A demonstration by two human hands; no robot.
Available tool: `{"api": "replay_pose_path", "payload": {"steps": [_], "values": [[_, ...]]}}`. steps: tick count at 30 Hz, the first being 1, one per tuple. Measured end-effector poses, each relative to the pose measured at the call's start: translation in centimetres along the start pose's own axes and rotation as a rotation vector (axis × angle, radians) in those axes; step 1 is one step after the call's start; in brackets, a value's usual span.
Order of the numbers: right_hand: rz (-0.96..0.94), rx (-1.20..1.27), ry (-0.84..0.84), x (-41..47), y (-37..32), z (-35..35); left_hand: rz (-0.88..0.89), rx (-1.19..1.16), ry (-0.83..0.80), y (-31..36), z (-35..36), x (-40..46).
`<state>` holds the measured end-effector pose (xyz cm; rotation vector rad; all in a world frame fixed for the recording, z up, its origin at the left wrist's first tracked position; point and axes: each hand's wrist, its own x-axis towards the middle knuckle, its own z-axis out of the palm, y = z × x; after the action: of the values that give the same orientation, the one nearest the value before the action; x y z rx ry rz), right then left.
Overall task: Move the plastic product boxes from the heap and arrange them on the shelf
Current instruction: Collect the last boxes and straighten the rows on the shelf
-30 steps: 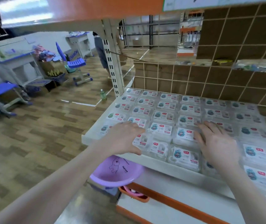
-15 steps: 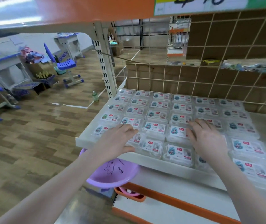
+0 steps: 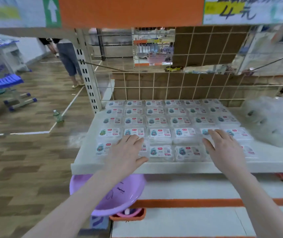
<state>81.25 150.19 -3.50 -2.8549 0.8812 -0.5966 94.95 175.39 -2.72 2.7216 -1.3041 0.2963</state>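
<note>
Clear plastic product boxes with white cartoon labels (image 3: 159, 133) are laid in tidy rows on white shelf (image 3: 154, 166) | left hand (image 3: 126, 154), right hand (image 3: 224, 148) are rested flat, fingers straight, on front boxes | bagged heap (image 3: 273, 119) is seen at right.

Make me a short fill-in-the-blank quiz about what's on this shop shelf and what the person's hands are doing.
1. Both hands, left hand and right hand, lie flat on the ____ product boxes.
2. The boxes on the shelf are laid out in neat ____.
3. The basin under the shelf is ____ in colour.
4. The heap lies at the shelf's ____ end.

Answers: plastic; rows; purple; right
</note>
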Motion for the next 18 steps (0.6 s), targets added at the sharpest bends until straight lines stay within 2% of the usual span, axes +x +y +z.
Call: {"api": "replay_pose_path", "payload": {"steps": [3, 9, 18], "values": [[0.097, -0.016, 0.028, -3.2, 0.8, -0.6, 0.086, -0.052, 0.027, 0.9, 0.3, 0.5], [0.295, -0.038, 0.017, -9.0, 4.5, -3.0, 0.262, -0.14, -0.024, 5.8, 1.3, 1.9], [0.516, -0.038, 0.091, -16.3, 14.8, -7.1, 0.537, -0.191, -0.077, 21.7, 1.6, 5.0]]}}
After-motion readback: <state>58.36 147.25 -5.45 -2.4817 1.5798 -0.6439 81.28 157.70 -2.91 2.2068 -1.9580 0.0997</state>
